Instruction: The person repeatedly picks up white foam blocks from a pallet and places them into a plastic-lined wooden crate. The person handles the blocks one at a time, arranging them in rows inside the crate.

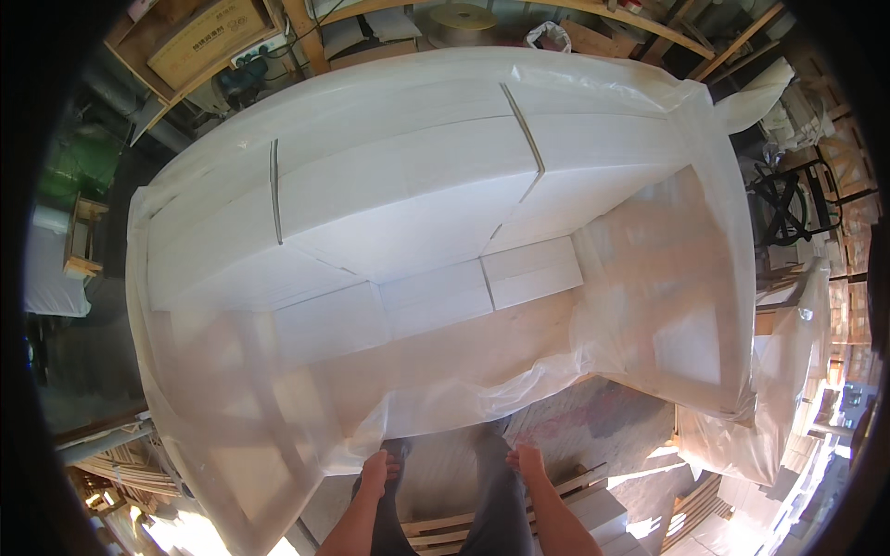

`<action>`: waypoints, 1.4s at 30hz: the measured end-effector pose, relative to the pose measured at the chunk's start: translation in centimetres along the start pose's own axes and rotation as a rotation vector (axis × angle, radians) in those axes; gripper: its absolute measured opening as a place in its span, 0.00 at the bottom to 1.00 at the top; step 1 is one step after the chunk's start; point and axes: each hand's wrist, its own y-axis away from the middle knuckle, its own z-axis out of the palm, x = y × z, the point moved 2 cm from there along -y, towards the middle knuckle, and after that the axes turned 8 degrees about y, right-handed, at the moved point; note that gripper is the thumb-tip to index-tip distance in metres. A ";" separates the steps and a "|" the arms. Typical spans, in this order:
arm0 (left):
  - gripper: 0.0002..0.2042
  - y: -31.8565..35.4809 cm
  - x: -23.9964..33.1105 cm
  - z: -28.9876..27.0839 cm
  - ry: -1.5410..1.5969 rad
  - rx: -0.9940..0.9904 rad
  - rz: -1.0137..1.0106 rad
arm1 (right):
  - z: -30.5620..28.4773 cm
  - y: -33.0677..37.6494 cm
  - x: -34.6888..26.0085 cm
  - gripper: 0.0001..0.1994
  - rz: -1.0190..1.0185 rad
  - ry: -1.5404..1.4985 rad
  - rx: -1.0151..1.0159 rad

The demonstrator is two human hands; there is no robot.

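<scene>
A large translucent plastic sheet (pixel 426 403) drapes over the walls of a big open crate and hangs down its near side. Inside, long white cartons (pixel 408 199) stand along the far side, with lower white boxes (pixel 436 298) in front of them. At the sheet's lower near edge, my left hand (pixel 375 471) is closed with the film gathered against its fingers. My right hand (pixel 528 461) hangs in front of my right leg, below the sheet's hem and apart from it. Its fingers are curled in, and whatever they may hold is hidden.
Wooden slats (pixel 445 530) lie around my legs, with a white box (pixel 598 511) at the right. Another plastic-wrapped stack (pixel 779 389) stands beside the crate. Wooden shelving with a yellow-brown carton (pixel 206 44) is behind it, and a black folded frame (pixel 795 204) sits at the right.
</scene>
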 end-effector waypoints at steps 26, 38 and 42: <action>0.15 20.7 14.5 2.8 -0.663 -0.653 0.265 | -11.2 16.3 11.8 0.09 -0.363 0.321 0.233; 0.13 17.6 18.5 3.1 -1.038 -0.630 0.189 | -1.0 29.0 32.7 0.09 -0.209 0.911 0.488; 0.13 17.2 18.3 2.2 -1.054 -0.803 0.105 | 0.6 29.1 36.8 0.10 -0.219 1.019 0.500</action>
